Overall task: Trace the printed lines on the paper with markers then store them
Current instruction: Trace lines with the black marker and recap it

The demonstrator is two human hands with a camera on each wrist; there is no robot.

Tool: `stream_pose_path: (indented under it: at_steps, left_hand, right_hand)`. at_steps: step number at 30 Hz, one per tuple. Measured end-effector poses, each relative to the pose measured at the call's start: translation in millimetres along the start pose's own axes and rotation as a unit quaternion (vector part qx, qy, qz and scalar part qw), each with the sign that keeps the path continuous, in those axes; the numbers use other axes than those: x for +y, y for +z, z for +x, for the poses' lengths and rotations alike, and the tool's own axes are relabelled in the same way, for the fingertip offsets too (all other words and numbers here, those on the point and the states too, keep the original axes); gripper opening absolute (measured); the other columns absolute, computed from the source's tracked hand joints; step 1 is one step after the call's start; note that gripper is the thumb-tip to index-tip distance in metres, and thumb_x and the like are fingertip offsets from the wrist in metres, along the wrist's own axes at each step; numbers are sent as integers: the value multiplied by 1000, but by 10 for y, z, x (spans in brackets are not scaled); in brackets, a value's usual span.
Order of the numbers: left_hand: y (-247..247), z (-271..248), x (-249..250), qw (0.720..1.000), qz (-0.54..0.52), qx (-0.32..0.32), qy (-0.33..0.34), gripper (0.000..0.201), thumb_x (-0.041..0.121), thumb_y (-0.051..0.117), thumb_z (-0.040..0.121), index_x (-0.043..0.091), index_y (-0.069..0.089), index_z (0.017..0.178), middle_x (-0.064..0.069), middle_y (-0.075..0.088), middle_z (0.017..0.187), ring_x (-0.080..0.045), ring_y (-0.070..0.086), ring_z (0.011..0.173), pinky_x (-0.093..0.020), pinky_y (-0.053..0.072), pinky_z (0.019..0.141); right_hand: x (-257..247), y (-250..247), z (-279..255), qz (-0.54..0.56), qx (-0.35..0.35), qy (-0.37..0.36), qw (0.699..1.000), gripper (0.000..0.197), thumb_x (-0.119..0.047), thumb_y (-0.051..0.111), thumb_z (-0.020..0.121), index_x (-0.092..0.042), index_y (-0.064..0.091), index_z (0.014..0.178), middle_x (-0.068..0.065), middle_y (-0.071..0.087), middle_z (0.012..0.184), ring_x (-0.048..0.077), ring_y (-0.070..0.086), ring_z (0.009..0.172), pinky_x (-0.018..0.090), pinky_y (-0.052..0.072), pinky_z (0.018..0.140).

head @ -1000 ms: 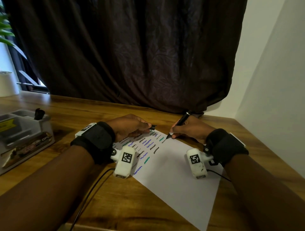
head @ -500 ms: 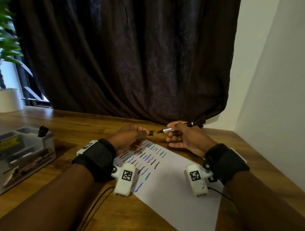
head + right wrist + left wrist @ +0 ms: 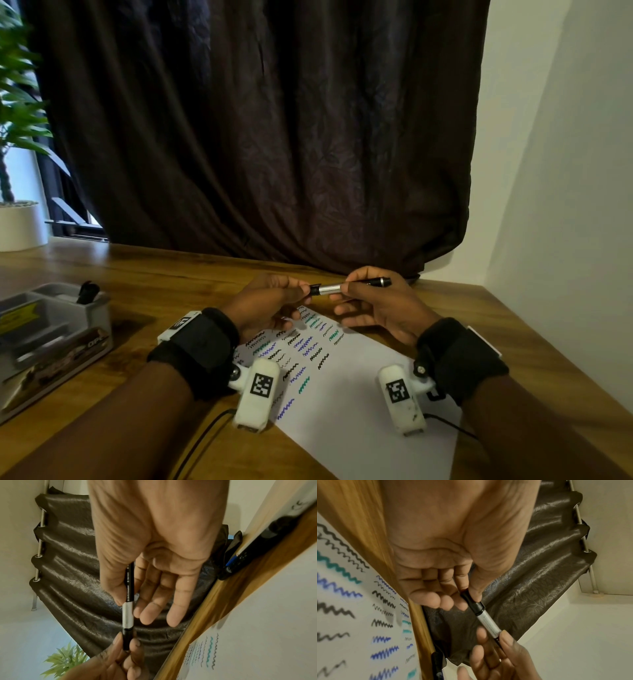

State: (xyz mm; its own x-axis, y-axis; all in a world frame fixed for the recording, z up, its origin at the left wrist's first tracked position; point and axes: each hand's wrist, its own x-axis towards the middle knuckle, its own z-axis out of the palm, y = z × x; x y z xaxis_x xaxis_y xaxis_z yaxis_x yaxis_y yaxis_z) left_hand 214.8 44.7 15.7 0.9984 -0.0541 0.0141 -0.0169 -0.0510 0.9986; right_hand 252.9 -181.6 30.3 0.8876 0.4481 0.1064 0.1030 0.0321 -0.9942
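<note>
Black cap (image 3: 471, 602) seated on the silver-barrelled marker (image 3: 346, 287), or very nearly; cannot tell whether fully clicked home. Held level above the far end of the paper (image 3: 356, 387), at about twelve o'clock from the sheet's middle. Pinched at the capped end by thumb and fingertips of the left hand (image 3: 270, 301), remaining fingers curled loosely toward the palm. Gripped along the dark rear of the barrel between thumb and forefinger of the right hand (image 3: 380, 308), other three fingers spread and slack beneath.

Tracing well advanced, by the look of it: many zigzags on the sheet thickened in black, blue and teal, though several thin grey printed ones remain among them, seemingly untraced. Hard to say whether more tracing is intended.

Storing judged barely begun. Grey organiser tray (image 3: 51, 339) at nine o'clock on the wooden table (image 3: 154, 274), well apart from both hands, with one dark object standing in a far compartment. Another marker (image 3: 247, 555), blue-banded, lying on the table beyond the paper's far edge, near one o'clock. Left to do, probably: press cap tight, carry this marker and the loose one to the tray.
</note>
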Motion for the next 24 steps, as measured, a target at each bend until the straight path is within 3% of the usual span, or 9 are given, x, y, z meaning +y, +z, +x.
stream_pose_path:
  at_steps: [5, 9, 12, 16, 24]
  left_hand:
    - [-46, 1, 7, 999, -25, 17, 15, 18, 19, 65, 94, 6, 72, 106, -4, 72, 87, -11, 61, 67, -24, 51, 57]
    - [-74, -10, 6, 999, -26, 16, 17, 16, 17, 66, 93, 5, 72, 101, 0, 70, 71, -9, 61, 63, -22, 51, 56]
    - [-82, -15, -6, 999, -41, 14, 14, 16, 14, 66, 93, 2, 72, 101, -3, 70, 72, -10, 61, 62, -20, 52, 55]
    - [-104, -5, -33, 998, -66, 19, 10, 18, 10, 66, 92, -2, 71, 104, -8, 71, 79, -12, 62, 64, -20, 54, 54]
    - [-117, 25, -75, 997, -75, 34, 8, 20, 4, 67, 89, -5, 70, 107, -14, 73, 84, -15, 67, 69, -23, 59, 61]
  right_hand:
    - [-48, -53, -16, -63, 46, -34, 996, 17, -9, 81, 83, -7, 76, 100, 12, 77, 86, 19, 74, 68, 31, 65, 60]
    - [-23, -80, -2, -127, 47, -50, 990, 13, -12, 81, 84, -10, 78, 97, 12, 74, 79, 13, 66, 56, 23, 58, 50]
    - [24, -91, 22, -177, 40, -72, 981, 12, -20, 79, 87, -14, 80, 97, 13, 68, 72, 12, 56, 52, 22, 51, 49]
    - [92, -73, 53, -191, 20, -65, 979, 16, -21, 72, 95, -9, 78, 104, -5, 61, 58, 7, 48, 48, 20, 42, 47]
    - [97, -13, 39, -193, -7, -15, 981, 28, -28, 66, 99, -2, 76, 104, 1, 46, 63, 6, 37, 46, 18, 28, 43]
